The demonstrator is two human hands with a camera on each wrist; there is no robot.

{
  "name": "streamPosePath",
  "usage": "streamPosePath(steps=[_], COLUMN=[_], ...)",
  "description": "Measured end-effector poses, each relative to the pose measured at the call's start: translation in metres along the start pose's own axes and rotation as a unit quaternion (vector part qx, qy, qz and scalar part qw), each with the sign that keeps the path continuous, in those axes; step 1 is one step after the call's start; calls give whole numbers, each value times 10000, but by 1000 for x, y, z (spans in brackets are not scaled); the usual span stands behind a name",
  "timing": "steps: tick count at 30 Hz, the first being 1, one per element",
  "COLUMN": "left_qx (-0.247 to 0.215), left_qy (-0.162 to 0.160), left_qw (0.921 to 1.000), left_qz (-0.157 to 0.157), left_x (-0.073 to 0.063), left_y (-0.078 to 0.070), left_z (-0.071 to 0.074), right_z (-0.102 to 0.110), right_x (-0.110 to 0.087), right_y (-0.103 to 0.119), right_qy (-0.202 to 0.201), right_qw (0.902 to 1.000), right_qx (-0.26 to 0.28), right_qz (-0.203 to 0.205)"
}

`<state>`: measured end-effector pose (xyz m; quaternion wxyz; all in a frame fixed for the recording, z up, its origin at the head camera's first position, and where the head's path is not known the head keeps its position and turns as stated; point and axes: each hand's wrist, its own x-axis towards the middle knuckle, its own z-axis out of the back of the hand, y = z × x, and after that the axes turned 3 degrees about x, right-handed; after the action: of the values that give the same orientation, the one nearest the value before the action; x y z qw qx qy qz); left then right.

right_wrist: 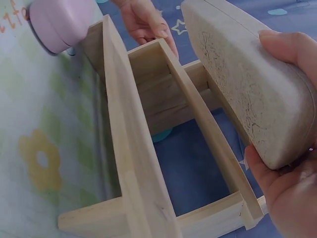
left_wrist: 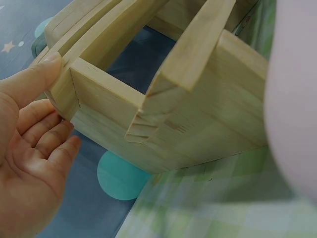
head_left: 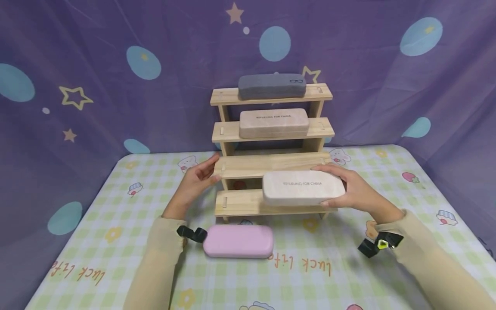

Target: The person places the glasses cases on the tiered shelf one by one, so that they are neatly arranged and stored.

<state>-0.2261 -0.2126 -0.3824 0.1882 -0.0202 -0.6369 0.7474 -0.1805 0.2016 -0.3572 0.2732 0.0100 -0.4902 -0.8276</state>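
My right hand (head_left: 358, 191) grips a white glasses case (head_left: 302, 188) by its right end. The case, lettered "REFUELING FOR CHINA", is held in front of the lower steps of a wooden tiered shelf (head_left: 271, 164). In the right wrist view its wrinkled underside shows above the boards. My left hand (head_left: 195, 183) pinches the left end of the second step from the bottom, thumb on top and fingers below, as the left wrist view shows. A beige glasses case (head_left: 274, 123) lies one step higher, and a grey glasses case (head_left: 272, 86) lies on the top step.
A pink glasses case (head_left: 238, 241) lies on the checked tablecloth (head_left: 128, 241) before the shelf, close to my left wrist. Behind the shelf hangs a purple curtain (head_left: 186, 56) with stars and blue dots.
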Motion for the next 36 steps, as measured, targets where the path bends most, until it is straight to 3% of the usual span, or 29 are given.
streamPosePath(steps=[14, 23, 36], left_qx=[81, 124, 72], left_qy=[-23, -19, -50], left_qw=[9999, 9999, 10000], left_qz=[56, 9, 1], left_x=[0, -1, 1], left_y=[0, 1, 1], left_z=[1, 3, 1], right_z=[-2, -5, -3], right_x=[24, 42, 58], right_y=[1, -1, 0], right_qy=[73, 208, 501], right_qw=[9997, 9995, 9973], right_qx=[92, 214, 527], right_qz=[213, -34, -43])
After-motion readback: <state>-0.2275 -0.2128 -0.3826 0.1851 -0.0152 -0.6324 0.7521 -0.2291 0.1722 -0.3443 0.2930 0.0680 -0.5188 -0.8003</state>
